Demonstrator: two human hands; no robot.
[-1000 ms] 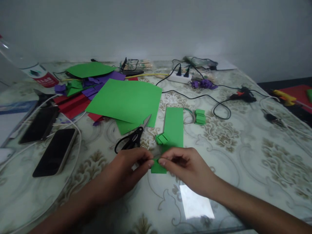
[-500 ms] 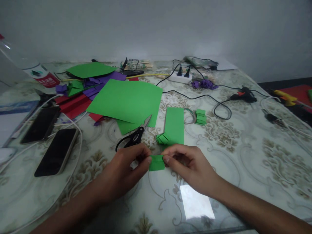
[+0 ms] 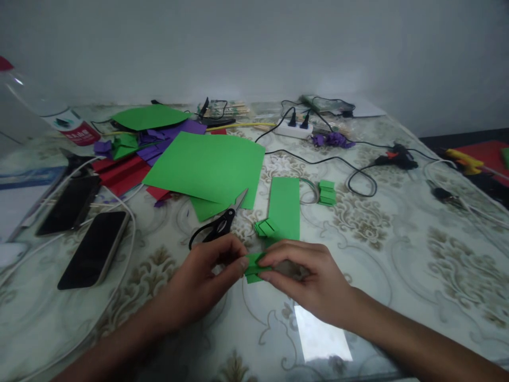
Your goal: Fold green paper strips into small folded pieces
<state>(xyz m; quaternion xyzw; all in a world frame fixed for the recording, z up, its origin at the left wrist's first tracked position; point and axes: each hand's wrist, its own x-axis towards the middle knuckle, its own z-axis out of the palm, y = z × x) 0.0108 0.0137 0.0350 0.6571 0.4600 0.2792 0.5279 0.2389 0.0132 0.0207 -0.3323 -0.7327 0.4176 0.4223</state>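
Note:
A small folded piece of green paper (image 3: 253,265) is held between my two hands above the table, with a crease running across it. My left hand (image 3: 217,276) pinches its left end between thumb and fingers. On the right end, my right hand (image 3: 304,273) presses with thumb below and fingertips above. Just beyond lie a small folded green paper bundle (image 3: 265,227) and a green paper strip (image 3: 284,207). Black-handled scissors (image 3: 220,222) rest behind my left hand, blades pointing away to the right. Another accordion-folded green piece (image 3: 327,192) sits farther right.
Large green sheets (image 3: 207,164) lie at centre-left over red paper (image 3: 119,175) and purple paper (image 3: 191,126). Two phones (image 3: 93,249) and white cables are at left, near a bottle (image 3: 67,122). A power strip (image 3: 293,128) and a glue gun (image 3: 397,157) stand farther back.
My right fingers have shifted left over the green paper, with the thumb now lower. The paper's fold has changed, and a lower flap shows beneath. The view has tilted slightly.

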